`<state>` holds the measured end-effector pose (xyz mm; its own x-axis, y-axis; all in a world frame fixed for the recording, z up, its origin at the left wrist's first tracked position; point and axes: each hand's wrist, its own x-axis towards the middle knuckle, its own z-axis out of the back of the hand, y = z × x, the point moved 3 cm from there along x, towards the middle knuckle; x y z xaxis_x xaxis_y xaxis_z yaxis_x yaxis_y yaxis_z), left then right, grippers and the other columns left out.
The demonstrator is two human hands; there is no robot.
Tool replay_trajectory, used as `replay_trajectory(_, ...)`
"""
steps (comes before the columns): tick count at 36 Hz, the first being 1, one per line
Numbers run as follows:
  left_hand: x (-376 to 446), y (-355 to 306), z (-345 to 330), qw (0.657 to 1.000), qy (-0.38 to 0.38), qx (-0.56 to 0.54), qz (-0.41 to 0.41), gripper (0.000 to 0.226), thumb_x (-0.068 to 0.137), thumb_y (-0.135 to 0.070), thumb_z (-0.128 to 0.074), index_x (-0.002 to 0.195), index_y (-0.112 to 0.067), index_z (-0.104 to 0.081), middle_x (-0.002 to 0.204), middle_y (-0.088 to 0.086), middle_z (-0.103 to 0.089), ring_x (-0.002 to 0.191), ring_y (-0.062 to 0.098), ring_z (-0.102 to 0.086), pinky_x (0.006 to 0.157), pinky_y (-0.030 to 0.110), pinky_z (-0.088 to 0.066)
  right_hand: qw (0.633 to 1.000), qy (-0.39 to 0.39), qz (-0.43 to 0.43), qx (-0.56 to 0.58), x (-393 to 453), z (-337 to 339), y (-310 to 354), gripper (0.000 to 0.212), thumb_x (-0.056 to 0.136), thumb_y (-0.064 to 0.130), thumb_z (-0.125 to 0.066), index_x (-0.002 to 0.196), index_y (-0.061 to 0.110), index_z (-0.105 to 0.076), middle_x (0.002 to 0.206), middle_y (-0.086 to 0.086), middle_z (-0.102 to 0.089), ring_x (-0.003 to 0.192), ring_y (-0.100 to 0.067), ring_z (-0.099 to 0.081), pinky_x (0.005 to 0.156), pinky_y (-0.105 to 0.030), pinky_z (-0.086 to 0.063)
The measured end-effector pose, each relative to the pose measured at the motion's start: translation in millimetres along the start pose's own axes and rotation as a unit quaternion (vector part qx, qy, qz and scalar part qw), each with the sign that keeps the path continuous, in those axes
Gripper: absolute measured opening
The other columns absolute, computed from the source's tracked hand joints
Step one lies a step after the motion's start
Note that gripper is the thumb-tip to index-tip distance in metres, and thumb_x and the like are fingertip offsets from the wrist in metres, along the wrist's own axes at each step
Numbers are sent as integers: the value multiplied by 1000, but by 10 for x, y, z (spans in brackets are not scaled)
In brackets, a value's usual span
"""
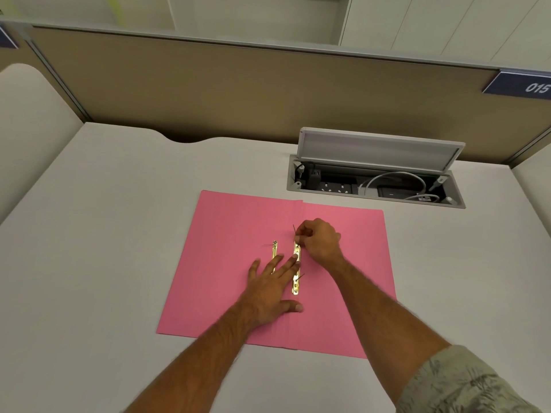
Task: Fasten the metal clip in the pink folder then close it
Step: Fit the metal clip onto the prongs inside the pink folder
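On pink folder (232, 234), left fingers (290, 261) flat on metal clip (296, 275), right fingers (302, 234) pinching its prong.

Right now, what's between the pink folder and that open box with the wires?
Nothing. In the head view, only bare desk lies between the pink folder and the open cable box.

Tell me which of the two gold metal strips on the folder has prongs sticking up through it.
The longer strip by the fold of the pink folder, which both hands are touching: thin prongs rise at each end. The shorter strip lies to its left, partly under the left hand.
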<state>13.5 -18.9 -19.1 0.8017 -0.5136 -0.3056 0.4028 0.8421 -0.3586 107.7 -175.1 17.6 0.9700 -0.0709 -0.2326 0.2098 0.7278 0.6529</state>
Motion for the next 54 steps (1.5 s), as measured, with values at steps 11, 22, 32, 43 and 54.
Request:
replay_trajectory(11, 7, 28, -29, 1000, -4, -3, -1, 103, 83, -82, -43, 162, -33, -1, 168, -20, 10, 156, 12, 9, 120, 57, 9, 1000, 13, 12, -23, 65, -28, 10, 4, 85, 22, -77, 88, 20, -75, 80, 11, -63, 94, -19, -60, 85, -39, -31)
replay_trajectory(22, -3, 58, -40, 1000, -12, -7, -8, 102, 81, -86, -38, 161, -36, -2, 167, -21, 8, 156, 11, 9, 121, 55, 11, 992, -53, -117, 16, 36, -26, 0, 9, 87, 32, -71, 87, 23, -73, 95, 2, -74, 104, -25, -62, 97, -43, -39)
replay_trajectory(32, 14, 155, -6, 999, 22, -14, -34, 108, 76, -87, -46, 159, -42, 5, 159, -30, 20, 153, 6, 14, 119, 51, 18, 981, -46, -160, 99, -136, 93, -68, 22, 85, 41, -71, 87, 20, -68, 91, 4, -72, 95, -21, -63, 100, -45, -37)
replay_trajectory(43, 33, 177, -8, 999, 18, -31, -40, 109, 73, -88, -50, 158, -46, 4, 158, -31, 17, 155, 8, 11, 119, 49, 17, 980, 24, -161, 114, -668, -7, -72, 28, 76, 50, -73, 82, 23, -70, 79, 8, -76, 91, -14, -68, 97, -44, -35)
replay_trajectory(54, 69, 181, -18, 999, 13, -23, -32, 113, 73, -86, -53, 161, -39, 2, 167, -22, 9, 156, 10, 9, 121, 50, 13, 977, 56, -172, 114, -1041, 37, -12, 13, 70, 24, -73, 80, 20, -80, 74, 4, -79, 89, -16, -74, 101, -47, -49)
